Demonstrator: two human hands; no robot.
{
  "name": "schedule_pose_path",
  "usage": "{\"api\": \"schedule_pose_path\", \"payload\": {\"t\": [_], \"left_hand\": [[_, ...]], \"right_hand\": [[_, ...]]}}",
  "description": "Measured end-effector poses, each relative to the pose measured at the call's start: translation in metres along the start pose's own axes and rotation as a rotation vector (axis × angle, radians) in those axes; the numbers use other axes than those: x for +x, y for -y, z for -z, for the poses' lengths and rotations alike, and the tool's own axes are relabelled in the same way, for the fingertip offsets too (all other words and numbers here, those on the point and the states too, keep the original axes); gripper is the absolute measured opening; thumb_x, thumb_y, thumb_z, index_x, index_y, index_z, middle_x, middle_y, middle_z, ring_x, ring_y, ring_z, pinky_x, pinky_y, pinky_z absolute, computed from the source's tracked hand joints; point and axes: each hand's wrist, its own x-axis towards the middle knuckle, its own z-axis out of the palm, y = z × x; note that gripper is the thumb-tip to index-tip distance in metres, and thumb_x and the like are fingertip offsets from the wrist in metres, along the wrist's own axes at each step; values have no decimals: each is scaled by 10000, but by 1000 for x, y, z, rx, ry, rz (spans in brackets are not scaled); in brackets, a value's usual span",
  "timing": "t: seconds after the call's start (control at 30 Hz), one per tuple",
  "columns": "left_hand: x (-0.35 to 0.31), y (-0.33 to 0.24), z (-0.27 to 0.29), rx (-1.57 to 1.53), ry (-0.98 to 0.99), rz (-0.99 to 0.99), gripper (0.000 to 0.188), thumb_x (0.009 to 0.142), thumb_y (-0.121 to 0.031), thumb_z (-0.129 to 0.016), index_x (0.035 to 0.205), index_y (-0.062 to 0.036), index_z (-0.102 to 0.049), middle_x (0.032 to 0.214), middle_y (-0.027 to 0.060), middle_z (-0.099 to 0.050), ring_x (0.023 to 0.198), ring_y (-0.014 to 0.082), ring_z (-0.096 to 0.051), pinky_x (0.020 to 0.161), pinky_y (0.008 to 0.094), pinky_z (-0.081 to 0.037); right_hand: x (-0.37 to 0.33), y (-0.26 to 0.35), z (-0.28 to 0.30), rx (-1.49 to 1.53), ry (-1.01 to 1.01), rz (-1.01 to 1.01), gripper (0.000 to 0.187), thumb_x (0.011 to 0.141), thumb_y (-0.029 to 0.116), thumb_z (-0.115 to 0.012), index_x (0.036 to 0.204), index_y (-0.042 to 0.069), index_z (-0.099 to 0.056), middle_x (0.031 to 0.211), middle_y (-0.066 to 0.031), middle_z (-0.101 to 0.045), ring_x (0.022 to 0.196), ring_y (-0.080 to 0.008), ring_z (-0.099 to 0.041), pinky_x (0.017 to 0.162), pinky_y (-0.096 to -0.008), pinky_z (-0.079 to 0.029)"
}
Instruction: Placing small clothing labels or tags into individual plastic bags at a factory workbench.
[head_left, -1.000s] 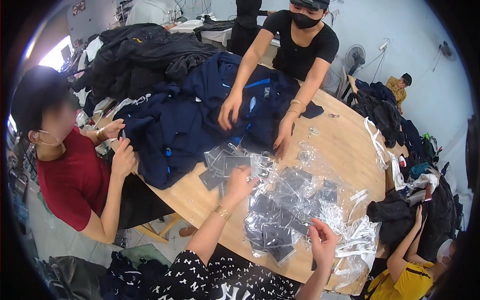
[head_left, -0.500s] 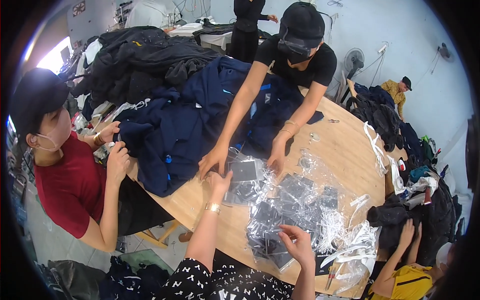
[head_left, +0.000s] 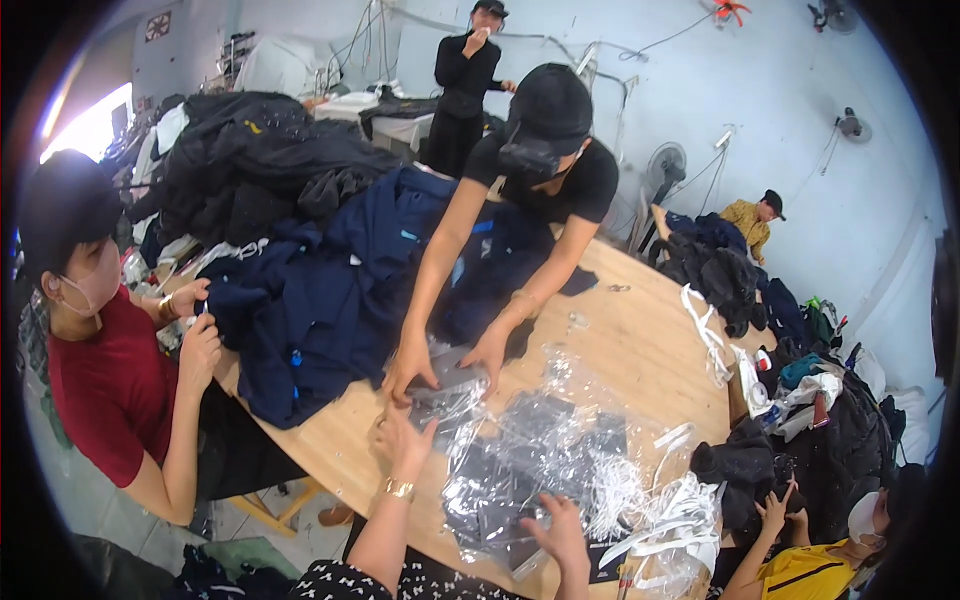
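Clear plastic bags with dark grey squares inside lie in a loose heap on the round wooden table. Over the heap's near edge is my right hand, its fingers spread and nothing seen gripped. My left hand, slightly blurred, is at the heap's left side with thumb and fingers apart. Just beyond it, a co-worker's two hands press on a clear bag at the heap's far left. Close to my right hand lies a bundle of thin white strings.
Navy garments cover the table's far left, where a person in red handles one edge. White straps lie at the right. A person in yellow sits by dark garments. Black garments pile up behind.
My left hand has drawn away from the bag, leaving it under the co-worker's hands. My right hand has lowered onto the heap with its fingers spreading. The view has shifted.
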Motion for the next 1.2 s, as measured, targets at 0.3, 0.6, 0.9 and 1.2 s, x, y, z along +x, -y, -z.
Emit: {"api": "schedule_pose_path", "payload": {"t": [0.3,0.6,0.9,1.2], "left_hand": [[9,16,-15,66,10,-81,671,623,-356,-759,1011,67,-412,955,267,-537,910,371,-530,790,385,-437],[-4,29,-19,-232,-69,-214,678,689,-428,-679,1044,90,-424,1014,279,-521,1042,395,-471,906,440,-348],[-27,16,-37,240,-81,-312,922,698,-497,-638,1215,131,-204,1234,322,-363,1204,436,-290,1067,443,-19],[39,-20,-80,-1017,-136,-35,613,730,-258,-636,1134,70,-312,1099,220,-475,1073,275,-453,914,347,-353]], "right_hand": [[-7,-2,-8,-79,88,-25,565,678,378,-692,1145,98,-542,1185,-251,-460,1096,-389,-436,915,-410,-383],[-4,-2,-7,-60,37,32,542,663,283,-711,1125,58,-535,1182,-261,-457,1086,-386,-442,917,-397,-380],[-7,0,-5,-79,45,30,554,664,261,-716,1143,56,-528,1199,-256,-443,1108,-381,-424,934,-408,-365],[-6,1,-8,-58,75,36,555,670,249,-715,1153,60,-517,1207,-266,-433,1112,-397,-418,935,-406,-366]]}}
